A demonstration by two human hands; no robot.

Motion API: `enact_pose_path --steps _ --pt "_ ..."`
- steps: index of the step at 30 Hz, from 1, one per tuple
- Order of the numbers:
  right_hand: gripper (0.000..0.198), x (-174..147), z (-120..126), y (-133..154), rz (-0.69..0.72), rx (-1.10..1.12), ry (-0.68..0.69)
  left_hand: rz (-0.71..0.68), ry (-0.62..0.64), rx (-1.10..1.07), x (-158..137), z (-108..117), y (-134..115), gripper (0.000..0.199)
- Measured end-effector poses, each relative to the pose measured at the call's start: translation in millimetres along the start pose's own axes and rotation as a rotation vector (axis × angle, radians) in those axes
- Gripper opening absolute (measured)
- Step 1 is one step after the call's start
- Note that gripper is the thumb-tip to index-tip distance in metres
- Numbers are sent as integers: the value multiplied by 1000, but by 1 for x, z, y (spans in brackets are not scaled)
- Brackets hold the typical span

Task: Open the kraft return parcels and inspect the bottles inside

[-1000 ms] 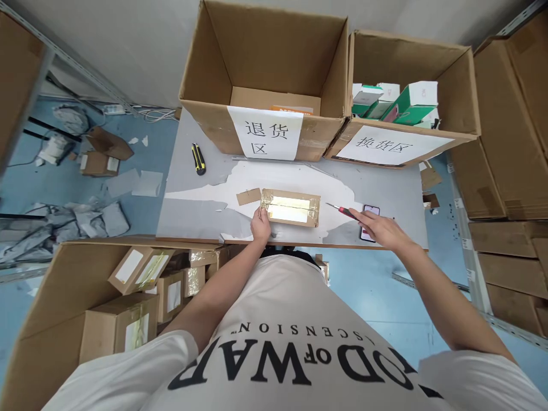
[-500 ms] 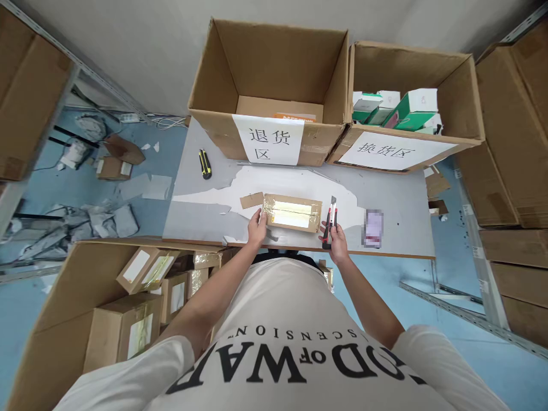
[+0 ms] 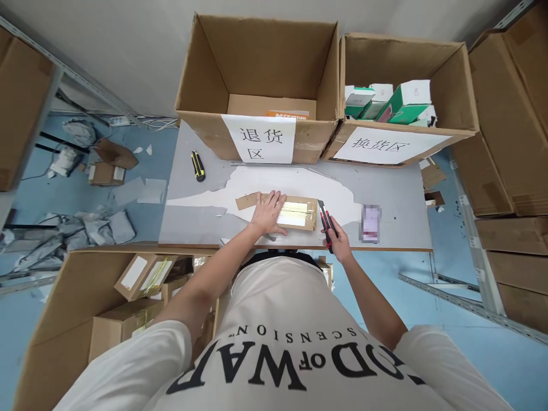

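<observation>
A small taped cardboard box (image 3: 311,216) with a white label lies on the table in front of me. Across its left part rests my left hand (image 3: 269,214), fingers spread flat over the top. At the left end a cardboard flap (image 3: 245,201) sticks out. My right hand (image 3: 339,238) is wrapped round a red and black utility knife (image 3: 329,227), just right of the box. The knife's blade is out and points toward the box's right end; whether it touches I cannot tell.
Two large open cartons, one left (image 3: 197,128) and one right (image 3: 462,137), stand at the table's back, the right one holding green-white boxes. A yellow-black utility knife (image 3: 197,166) and a phone (image 3: 370,224) lie on the table (image 3: 402,211). Lower left, a big carton (image 3: 47,325) holds taped parcels.
My left hand has moved from the box's left end onto its top and spread flat. My right hand has tilted the knife so its blade leans left toward the box.
</observation>
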State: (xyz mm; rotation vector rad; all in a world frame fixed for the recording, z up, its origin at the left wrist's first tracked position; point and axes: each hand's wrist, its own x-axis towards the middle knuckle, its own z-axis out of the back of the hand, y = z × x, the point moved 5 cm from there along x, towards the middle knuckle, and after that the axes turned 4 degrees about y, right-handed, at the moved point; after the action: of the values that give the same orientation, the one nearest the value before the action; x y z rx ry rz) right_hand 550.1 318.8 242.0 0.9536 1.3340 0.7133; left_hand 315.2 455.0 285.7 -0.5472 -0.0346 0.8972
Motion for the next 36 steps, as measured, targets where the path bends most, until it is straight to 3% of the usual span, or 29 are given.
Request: enact_pose_path --steps 5,9,12,17,23,28,33,36 --pt "82 -8 1 5 0 -52 17 -9 -37 -35 -2 -2 1 125" --pt "77 -7 12 12 -14 -182 86 -26 -92 -54 -1 -1 1 110" --pt "74 -5 24 13 -38 -246 146 4 -62 9 0 -1 2 103" --pt "72 -17 37 8 -98 -254 252 35 -1 178 0 2 -2 111" --pt "68 -43 36 -1 -156 -244 329 31 13 214 0 2 -3 112" --pt "64 -50 43 -7 -143 -237 245 21 23 193 1 1 -1 115" --pt "76 -43 47 2 -8 -30 -4 8 30 144 0 0 -3 125" --pt "55 -30 25 7 33 173 -100 33 -12 46 -1 5 2 112"
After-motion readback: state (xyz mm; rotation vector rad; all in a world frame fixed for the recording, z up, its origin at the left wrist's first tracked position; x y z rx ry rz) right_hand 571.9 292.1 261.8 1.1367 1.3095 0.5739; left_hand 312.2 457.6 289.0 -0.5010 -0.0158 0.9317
